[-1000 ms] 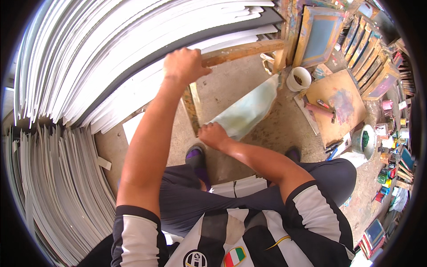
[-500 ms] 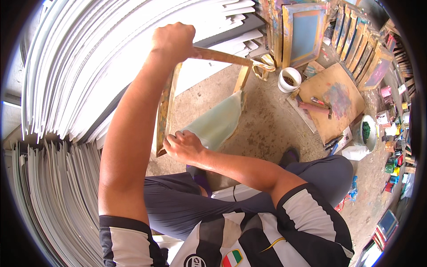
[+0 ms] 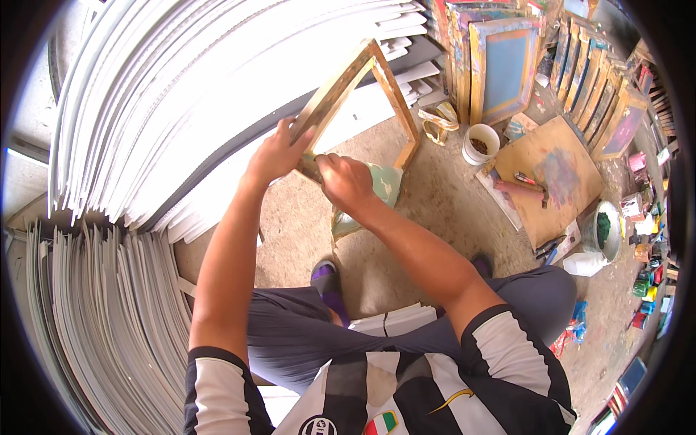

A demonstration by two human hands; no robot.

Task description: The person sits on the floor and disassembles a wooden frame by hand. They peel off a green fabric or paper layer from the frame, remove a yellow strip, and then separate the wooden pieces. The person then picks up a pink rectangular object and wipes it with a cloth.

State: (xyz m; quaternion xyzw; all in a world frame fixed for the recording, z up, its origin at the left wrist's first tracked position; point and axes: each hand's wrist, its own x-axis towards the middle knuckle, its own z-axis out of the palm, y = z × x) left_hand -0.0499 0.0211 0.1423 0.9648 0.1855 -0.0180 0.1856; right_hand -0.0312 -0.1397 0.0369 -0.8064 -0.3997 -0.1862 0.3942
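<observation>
A paint-stained wooden screen frame (image 3: 396, 101) is held tilted in front of me, its inside open. My left hand (image 3: 278, 154) grips its left bar near the close corner, thumb apart from the fingers. Beside it, my right hand (image 3: 346, 181) is closed at that near corner, pinching the edge of a pale green mesh sheet (image 3: 386, 184). The sheet hangs loose from the frame's near side, folding below my right hand. My right fingers partly cover the corner and the sheet's edge.
Tall stacks of white sheets (image 3: 181, 94) stand on the left. Upright screens (image 3: 505, 69) lean at the back right. A white bucket (image 3: 480, 145), a stained board (image 3: 558, 174), a tub with green contents (image 3: 602, 230) and paint pots (image 3: 641, 286) sit on the floor.
The frame has turned, one corner now pointing away from me. My left hand has come down from the far corner to the left bar; my right hand has moved up and right beside it.
</observation>
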